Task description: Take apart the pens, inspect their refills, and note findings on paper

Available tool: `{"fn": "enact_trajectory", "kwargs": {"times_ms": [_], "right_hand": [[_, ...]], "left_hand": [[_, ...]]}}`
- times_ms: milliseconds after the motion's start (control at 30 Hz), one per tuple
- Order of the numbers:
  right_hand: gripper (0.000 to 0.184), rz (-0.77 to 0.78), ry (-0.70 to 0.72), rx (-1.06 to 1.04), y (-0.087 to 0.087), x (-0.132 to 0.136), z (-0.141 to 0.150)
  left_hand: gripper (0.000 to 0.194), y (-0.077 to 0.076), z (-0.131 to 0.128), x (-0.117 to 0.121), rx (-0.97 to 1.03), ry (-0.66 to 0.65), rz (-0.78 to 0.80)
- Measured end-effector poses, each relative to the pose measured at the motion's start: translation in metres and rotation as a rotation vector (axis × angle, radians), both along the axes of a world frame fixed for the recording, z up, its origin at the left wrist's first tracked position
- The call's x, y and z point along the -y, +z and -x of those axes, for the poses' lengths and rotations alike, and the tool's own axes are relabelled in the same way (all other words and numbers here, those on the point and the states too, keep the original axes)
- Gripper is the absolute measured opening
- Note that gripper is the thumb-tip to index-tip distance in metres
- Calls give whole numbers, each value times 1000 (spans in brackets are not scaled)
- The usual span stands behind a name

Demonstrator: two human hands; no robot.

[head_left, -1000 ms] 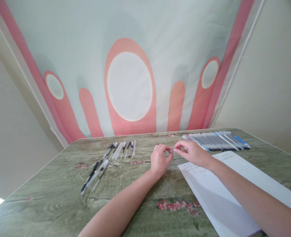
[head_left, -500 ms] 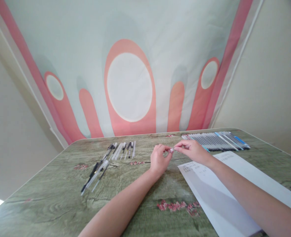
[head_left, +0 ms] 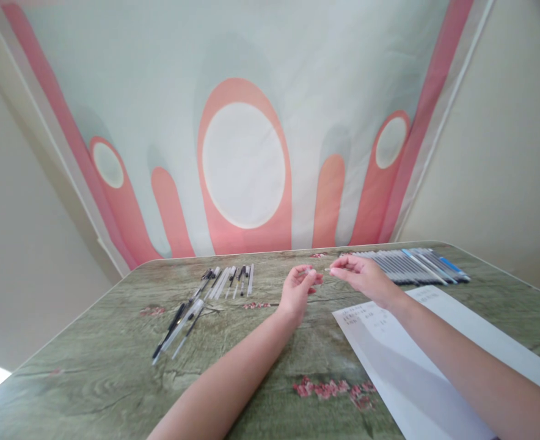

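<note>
My left hand (head_left: pixel 300 292) is raised over the middle of the table, thumb and fingertips pinched together. Whatever small thing lies between them is too small to name. Just to its right, my right hand (head_left: pixel 360 278) pinches a thin pale piece (head_left: pixel 327 269) whose end points toward the left hand. A narrow gap separates the two sets of fingertips. Off to the left lie separate pen parts: clear barrels (head_left: pixel 223 283), dark and clear pieces in a loose pile (head_left: pixel 178 327), and a thin refill (head_left: pixel 188 333).
At the back right, a neat row of pens (head_left: pixel 402 267) lies side by side, a few of them blue. A white sheet of paper (head_left: pixel 416 342) with handwriting lies beneath my right forearm. The wood-patterned table (head_left: pixel 91 360) ends at a patterned cloth backdrop (head_left: pixel 247 165).
My hands have drawn apart; the fingertips met before, and now a small gap shows between them. The thin piece in the right hand has come into view. The camera view has shifted slightly.
</note>
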State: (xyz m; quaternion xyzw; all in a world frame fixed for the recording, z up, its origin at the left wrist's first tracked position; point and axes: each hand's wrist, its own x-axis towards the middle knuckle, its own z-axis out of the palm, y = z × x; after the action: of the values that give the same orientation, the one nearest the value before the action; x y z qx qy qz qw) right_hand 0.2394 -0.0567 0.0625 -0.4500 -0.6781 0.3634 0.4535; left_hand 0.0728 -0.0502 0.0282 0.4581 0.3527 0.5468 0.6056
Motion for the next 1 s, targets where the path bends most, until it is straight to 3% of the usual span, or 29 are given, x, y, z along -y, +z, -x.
{"fn": "enact_trajectory", "kwargs": {"times_ms": [133,267,567,800,1000], "right_hand": [[29,-103,-25,162,6,8,7],[24,-273,-41,249,11,14,13],[18,-347,-9,293,6,11,10],[15,-389,25,376,10,11,8],[21,-437,134,529,13,14,5]], "left_hand": [[27,5,-1,3,223,-77,261],[24,7,-3,6,289,-99,388],[22,0,-7,7,391,-167,492],[23,3,-8,9,367,-147,537],[22,2,-9,9,341,-162,608]]}}
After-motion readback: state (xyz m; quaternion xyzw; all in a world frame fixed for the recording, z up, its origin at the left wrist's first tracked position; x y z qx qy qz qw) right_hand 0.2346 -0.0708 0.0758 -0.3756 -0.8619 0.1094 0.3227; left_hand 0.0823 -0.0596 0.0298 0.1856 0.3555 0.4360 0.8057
